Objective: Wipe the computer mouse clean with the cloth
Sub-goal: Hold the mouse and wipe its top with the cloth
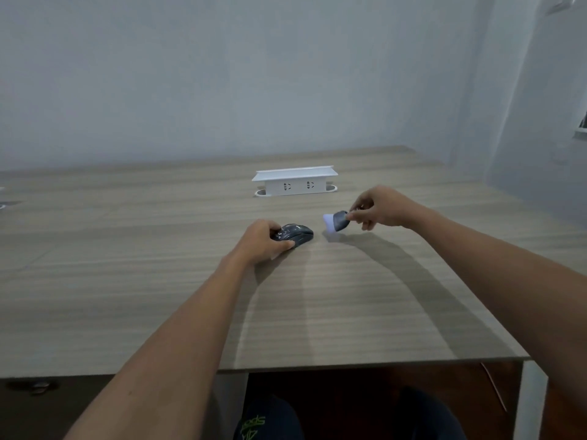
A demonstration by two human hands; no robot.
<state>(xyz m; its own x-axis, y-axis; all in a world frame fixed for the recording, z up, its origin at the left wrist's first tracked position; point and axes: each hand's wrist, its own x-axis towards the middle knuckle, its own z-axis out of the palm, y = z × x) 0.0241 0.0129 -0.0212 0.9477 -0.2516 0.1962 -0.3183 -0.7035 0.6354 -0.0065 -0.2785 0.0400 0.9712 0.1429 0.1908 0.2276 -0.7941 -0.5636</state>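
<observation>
My left hand (259,238) grips the dark computer mouse (293,234), which rests mid-table (127,281), well back from the near edge. Just right of it, my right hand (381,208) pinches the grey cloth (336,221) by one corner, dangling just above the surface. I should bunch the cloth under my fingertips, hold the mouse steady, and wipe front to back.
</observation>
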